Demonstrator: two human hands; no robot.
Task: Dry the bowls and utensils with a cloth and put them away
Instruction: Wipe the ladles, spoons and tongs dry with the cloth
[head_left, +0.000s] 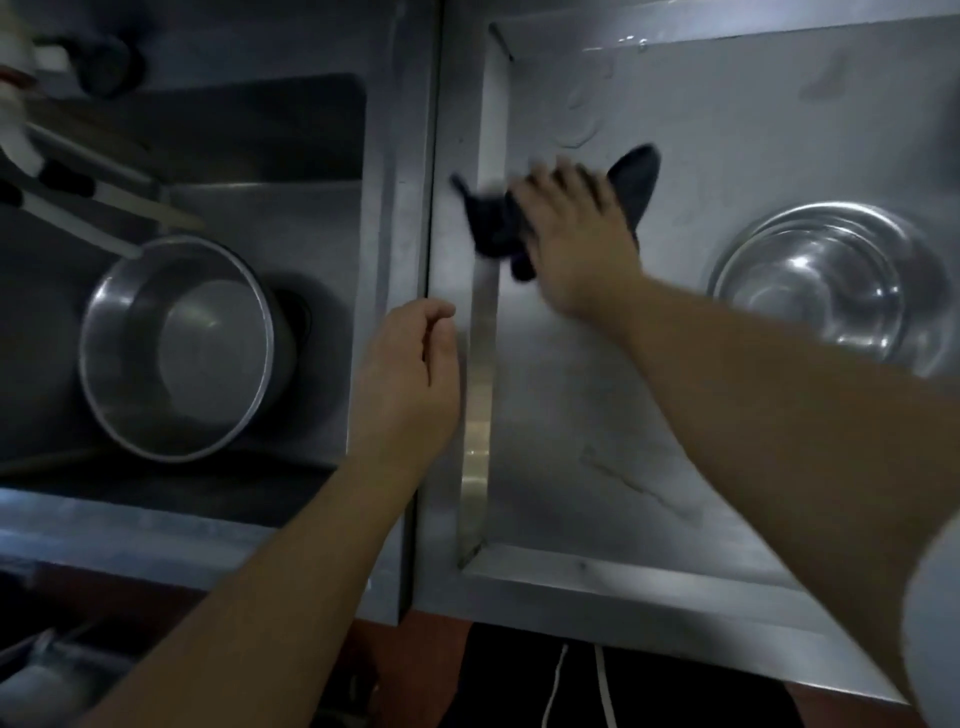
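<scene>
bare forearms (291, 566), dark shorts (649, 686), white drawstrings (555, 686)

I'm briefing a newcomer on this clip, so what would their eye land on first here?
Probably the right hand on a dark cloth at the middle of the steel counter. Next, the shiny bowl sits on the counter to the right, and a steel pot sits in the sink on the left. The left hand hovers empty between them.

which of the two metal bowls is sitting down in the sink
The straight-sided bowl on the left, lying in the sink basin; the rounded bowl rests on the flat drainboard.
</scene>
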